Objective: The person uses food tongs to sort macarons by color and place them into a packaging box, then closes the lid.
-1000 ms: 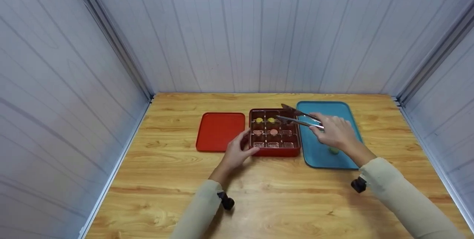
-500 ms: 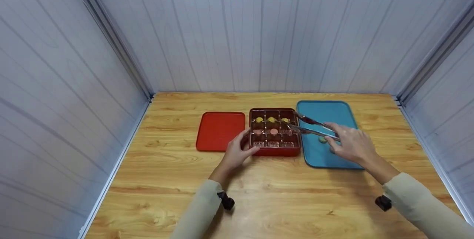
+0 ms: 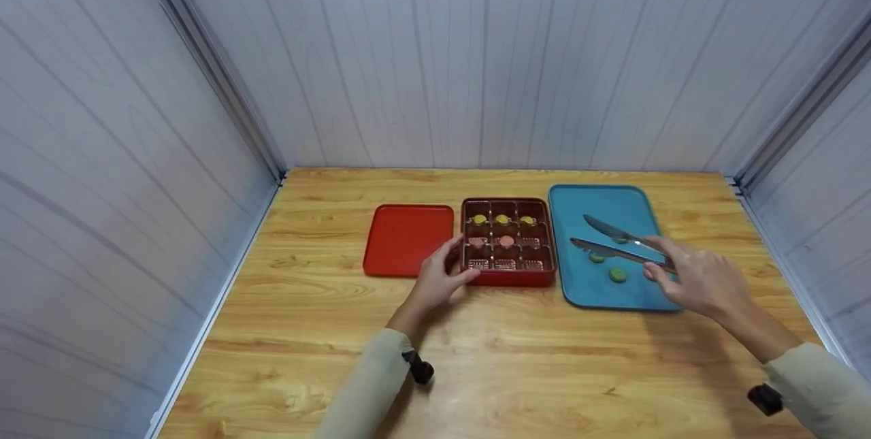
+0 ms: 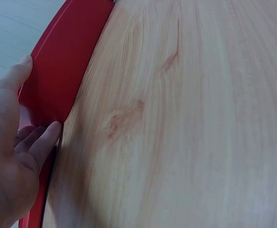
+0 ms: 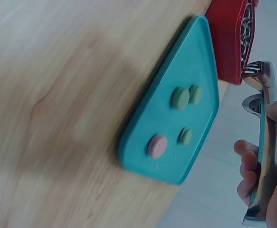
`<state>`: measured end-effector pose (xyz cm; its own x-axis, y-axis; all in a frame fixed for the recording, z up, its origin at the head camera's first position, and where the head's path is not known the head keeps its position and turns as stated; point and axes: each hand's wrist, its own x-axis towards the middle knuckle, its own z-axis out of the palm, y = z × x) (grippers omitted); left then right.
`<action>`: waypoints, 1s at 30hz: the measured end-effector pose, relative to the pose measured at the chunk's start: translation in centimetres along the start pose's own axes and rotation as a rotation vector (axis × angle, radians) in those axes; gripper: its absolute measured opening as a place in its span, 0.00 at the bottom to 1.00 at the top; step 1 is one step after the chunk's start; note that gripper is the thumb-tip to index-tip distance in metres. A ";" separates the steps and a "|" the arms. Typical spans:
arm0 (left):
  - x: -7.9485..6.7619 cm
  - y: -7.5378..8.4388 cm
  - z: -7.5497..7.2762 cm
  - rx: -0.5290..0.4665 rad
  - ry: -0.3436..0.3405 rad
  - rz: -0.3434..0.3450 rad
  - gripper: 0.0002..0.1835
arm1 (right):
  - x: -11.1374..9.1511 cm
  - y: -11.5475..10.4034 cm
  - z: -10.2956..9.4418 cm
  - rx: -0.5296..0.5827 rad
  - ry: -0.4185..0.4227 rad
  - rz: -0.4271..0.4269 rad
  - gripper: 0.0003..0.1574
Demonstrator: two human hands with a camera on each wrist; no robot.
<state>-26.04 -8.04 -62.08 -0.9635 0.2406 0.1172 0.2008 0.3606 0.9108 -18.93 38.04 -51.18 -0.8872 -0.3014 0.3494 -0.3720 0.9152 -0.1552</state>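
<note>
My left hand (image 3: 437,280) holds the front left corner of a red box (image 3: 514,278), thumb along its front wall. A clear divided insert lines the box. Three yellow macarons (image 3: 501,219) sit in its back row, and pink macarons (image 3: 506,241) in the left and middle of the centre row. My right hand (image 3: 704,279) grips metal tongs (image 3: 605,249), whose arms are spread with nothing between their tips, above the blue tray (image 3: 578,289). On that tray lie three green macarons (image 5: 180,98) and a pink macaron (image 5: 157,146), the pink one hidden behind my hand in the head view.
A flat red lid (image 3: 408,238) lies left of the box on the wooden table (image 3: 517,357). The blue tray stands close against the box's right side. Pale panel walls (image 3: 435,58) enclose the table at the back and both sides.
My right hand has moved the tongs right, from over the box to over the blue tray. A third yellow macaron now shows in the back right compartment. My left hand stays at the box.
</note>
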 end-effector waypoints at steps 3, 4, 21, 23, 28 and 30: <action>0.2 0.0 0.2 0.012 0.007 0.031 0.45 | -0.8 1.1 -0.7 -0.014 0.008 0.014 0.30; 0.2 0.0 0.2 0.010 0.007 0.036 0.44 | -1.1 1.5 -0.9 -0.020 0.012 0.018 0.30; -0.1 0.1 0.2 -0.037 -0.012 -0.027 0.46 | -3.9 6.5 -2.9 -0.105 -0.243 0.156 0.26; -0.1 0.1 0.2 -0.038 -0.011 -0.022 0.46 | -4.0 7.0 -3.0 -0.106 -0.288 0.177 0.27; -0.1 0.1 0.1 -0.028 -0.006 -0.025 0.47 | -4.2 7.7 -2.9 -0.094 -0.350 0.193 0.27; 0.0 0.0 0.1 -0.034 -0.003 -0.020 0.46 | -4.2 7.8 -2.8 -0.090 -0.361 0.193 0.27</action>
<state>-26.01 -7.98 -62.13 -0.9668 0.2364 0.0975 0.1751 0.3343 0.9260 -17.32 47.20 -51.30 -0.9829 -0.1819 -0.0271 -0.1784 0.9789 -0.0991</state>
